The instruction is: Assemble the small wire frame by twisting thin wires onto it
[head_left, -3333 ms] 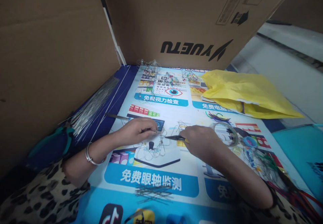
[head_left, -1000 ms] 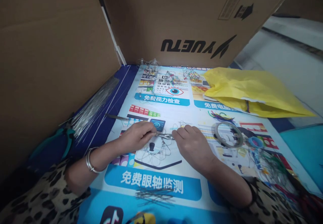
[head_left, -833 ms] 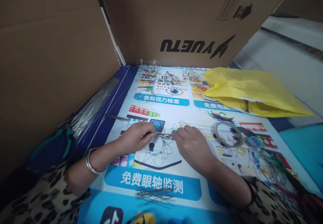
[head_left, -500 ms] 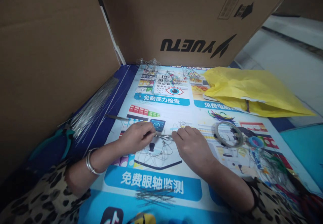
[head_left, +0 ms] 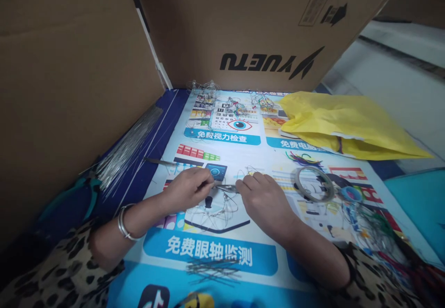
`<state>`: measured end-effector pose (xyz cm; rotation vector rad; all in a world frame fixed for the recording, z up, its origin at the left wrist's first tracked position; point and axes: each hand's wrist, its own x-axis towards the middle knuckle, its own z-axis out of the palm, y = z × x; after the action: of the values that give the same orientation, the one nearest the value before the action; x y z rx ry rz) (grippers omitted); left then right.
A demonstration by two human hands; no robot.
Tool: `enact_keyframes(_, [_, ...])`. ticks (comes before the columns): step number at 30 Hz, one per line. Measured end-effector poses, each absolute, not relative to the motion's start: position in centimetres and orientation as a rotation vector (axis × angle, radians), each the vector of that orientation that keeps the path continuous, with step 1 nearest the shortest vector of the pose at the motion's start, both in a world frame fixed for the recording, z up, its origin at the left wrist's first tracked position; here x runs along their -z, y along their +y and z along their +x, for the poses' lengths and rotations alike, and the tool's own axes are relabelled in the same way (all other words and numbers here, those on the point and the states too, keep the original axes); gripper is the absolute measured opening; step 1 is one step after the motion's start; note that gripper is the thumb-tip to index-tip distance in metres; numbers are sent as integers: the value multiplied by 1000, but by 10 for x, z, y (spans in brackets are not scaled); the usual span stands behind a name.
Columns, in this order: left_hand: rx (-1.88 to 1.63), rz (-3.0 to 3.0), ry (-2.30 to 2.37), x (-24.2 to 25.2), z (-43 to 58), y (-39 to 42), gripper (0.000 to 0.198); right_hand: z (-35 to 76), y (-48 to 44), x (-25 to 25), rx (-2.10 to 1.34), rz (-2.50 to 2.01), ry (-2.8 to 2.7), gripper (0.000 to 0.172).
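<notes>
Left hand [head_left: 191, 188] and right hand [head_left: 263, 201] face each other, slightly apart, fingers [head_left: 245, 183] curled, forearms [head_left: 148, 213] slanting inward.

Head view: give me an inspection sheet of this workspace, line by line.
Surface: blue-and-white printed sheet over dark blue cloth.
Job's things: slim grey metal tool; looped silver wire piece beside it.
Clutter: pile of short thin dark wires; bundle of long silver wires; teal-handled tool; round tape roll; yellow bag.
Grippers (bare hands): right hand grips the metal tool; left hand pinched at its left end, contents hidden.
Cables: nothing seen.
Surroundings: brown cardboard panels at left and far side.
</notes>
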<state>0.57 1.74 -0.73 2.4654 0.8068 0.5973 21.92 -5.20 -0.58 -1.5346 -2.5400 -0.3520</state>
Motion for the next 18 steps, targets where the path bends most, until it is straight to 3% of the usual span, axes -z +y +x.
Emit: enact_keyframes(18, [-650,2590,741,10,5,17,12,215,-53,-1,373,-1524,-2559,15])
